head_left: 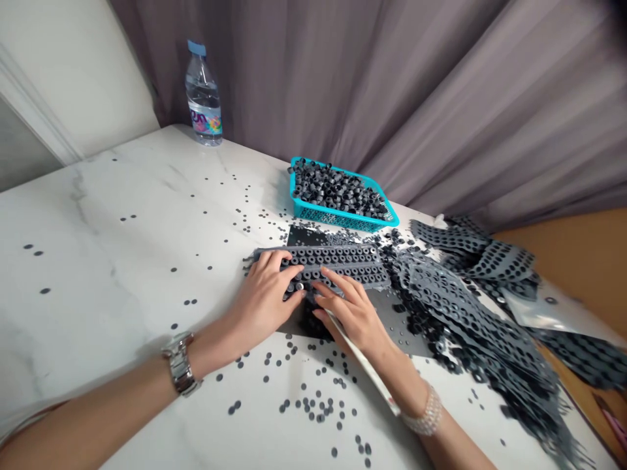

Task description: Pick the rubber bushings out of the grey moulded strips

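Fingers [281,262] splayed, left hand [262,299] and right hand [351,315] flat on a grey rubber strip [343,258].
Looks floppy and light; grab the long edges.

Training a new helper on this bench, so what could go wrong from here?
Loose black rubber rings scattered around the left hand and right hand could get knocked away. Heaped grey perforated rubber strips seem to overhang the white marble table and might slide off. The piled teal plastic basket could tip if bumped.
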`<action>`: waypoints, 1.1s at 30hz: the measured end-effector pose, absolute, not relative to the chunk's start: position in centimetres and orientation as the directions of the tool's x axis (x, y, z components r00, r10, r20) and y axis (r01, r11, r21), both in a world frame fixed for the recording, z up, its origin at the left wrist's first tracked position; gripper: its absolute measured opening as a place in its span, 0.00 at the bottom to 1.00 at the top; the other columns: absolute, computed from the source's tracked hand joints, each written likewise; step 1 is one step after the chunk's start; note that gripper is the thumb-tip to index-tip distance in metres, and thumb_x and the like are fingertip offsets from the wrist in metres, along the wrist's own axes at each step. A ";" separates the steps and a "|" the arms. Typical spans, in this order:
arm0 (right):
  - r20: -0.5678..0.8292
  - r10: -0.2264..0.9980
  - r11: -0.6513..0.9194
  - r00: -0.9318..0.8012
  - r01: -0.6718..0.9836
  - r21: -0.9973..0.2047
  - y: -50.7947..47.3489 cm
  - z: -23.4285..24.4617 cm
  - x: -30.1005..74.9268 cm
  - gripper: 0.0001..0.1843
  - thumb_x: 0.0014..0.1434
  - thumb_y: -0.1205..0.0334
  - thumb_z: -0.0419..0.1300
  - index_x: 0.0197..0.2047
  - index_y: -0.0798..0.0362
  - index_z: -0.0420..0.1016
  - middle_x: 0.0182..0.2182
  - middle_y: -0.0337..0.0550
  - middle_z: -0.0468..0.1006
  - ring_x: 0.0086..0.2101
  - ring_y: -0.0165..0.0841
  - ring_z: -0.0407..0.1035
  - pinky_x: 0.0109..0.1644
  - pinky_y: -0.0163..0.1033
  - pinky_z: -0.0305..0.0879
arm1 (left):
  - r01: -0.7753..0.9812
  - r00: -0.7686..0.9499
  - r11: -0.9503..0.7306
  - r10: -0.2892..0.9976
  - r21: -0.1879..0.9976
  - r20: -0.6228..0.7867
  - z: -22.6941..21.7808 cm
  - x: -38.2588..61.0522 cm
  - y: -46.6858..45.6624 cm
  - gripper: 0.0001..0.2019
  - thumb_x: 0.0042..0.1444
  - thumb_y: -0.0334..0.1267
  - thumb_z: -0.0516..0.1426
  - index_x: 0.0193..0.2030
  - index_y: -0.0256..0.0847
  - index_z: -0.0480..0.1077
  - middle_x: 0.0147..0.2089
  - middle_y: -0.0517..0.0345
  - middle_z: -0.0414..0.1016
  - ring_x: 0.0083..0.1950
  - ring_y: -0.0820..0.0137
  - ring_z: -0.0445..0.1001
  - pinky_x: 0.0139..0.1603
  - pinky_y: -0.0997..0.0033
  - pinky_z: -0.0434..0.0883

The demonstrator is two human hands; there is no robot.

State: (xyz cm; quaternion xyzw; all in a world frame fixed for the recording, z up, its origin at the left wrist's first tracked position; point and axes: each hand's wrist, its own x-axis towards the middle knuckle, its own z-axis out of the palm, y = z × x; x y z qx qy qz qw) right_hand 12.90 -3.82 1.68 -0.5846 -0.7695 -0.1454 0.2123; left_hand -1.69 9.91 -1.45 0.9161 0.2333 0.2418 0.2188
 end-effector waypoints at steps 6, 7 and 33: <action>0.459 0.854 0.287 -0.243 0.957 -0.028 -3.7 1.5 13.0 0.06 0.63 0.69 0.56 0.43 0.52 0.71 0.48 0.51 0.81 0.61 0.41 0.64 0.58 0.51 0.67 | 0.319 0.776 -0.797 0.530 0.513 0.341 -1.4 -1.8 9.9 0.18 0.57 0.37 0.57 0.55 0.40 0.71 0.56 0.48 0.66 0.58 0.57 0.62 0.56 0.51 0.69; 0.453 0.858 0.285 -0.244 0.958 -0.025 -3.7 1.5 13.0 0.06 0.64 0.68 0.56 0.43 0.52 0.71 0.48 0.52 0.81 0.61 0.41 0.63 0.58 0.51 0.68 | 0.322 0.778 -0.797 0.530 0.512 0.337 -1.3 -1.8 9.9 0.18 0.57 0.38 0.57 0.55 0.40 0.71 0.56 0.48 0.66 0.58 0.57 0.62 0.56 0.51 0.69; 0.519 0.855 0.071 -0.022 0.995 -0.075 -3.1 1.6 13.6 0.08 0.65 0.69 0.53 0.47 0.50 0.68 0.52 0.53 0.77 0.64 0.46 0.57 0.57 0.57 0.67 | 0.289 0.783 -0.769 0.533 0.570 0.322 -1.2 -2.1 10.5 0.15 0.57 0.38 0.57 0.51 0.40 0.71 0.57 0.49 0.66 0.60 0.57 0.63 0.59 0.51 0.68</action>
